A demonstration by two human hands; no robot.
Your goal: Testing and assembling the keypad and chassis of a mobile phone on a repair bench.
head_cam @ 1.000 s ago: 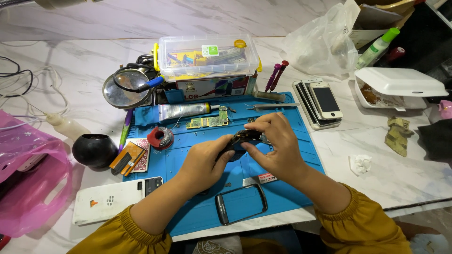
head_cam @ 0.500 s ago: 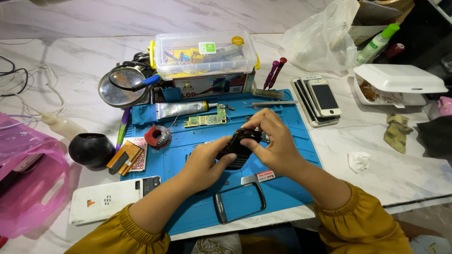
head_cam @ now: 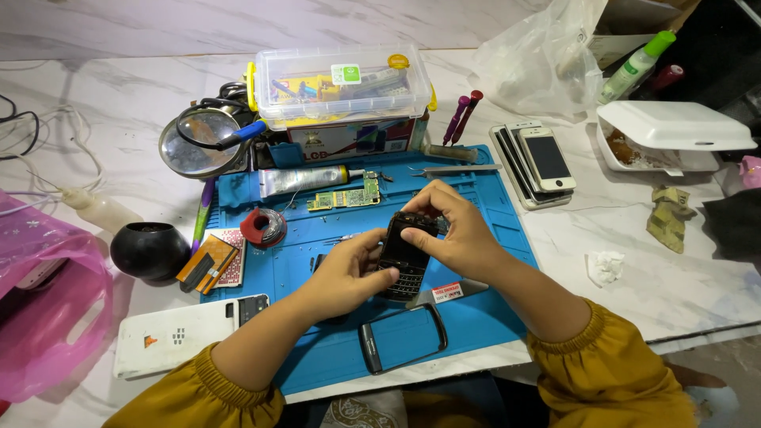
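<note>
Both hands hold a small black keypad phone (head_cam: 404, 260) above a blue work mat (head_cam: 491, 206). My left hand (head_cam: 345, 273) grips its lower end by the keypad. My right hand (head_cam: 452, 230) clasps its top end, fingers curled over the upper edge. A black phone frame (head_cam: 402, 337) lies on the mat just below the hands. A green circuit board (head_cam: 345, 196) and a metal tube (head_cam: 297, 181) lie on the mat beyond them. Tweezers (head_cam: 456, 170) rest at the mat's far right.
A clear plastic parts box (head_cam: 341, 85) stands behind the mat, a magnifier (head_cam: 194, 143) to its left. Stacked phones (head_cam: 539, 162) lie right of the mat, a white phone (head_cam: 178, 337) at left. A black round pot (head_cam: 151, 250), pink bag (head_cam: 43, 309), foam food box (head_cam: 670, 135) surround.
The phone has turned from lying crosswise between the hands to standing lengthwise, keypad toward me. Both hands shifted grip slightly and stayed over the mat.
</note>
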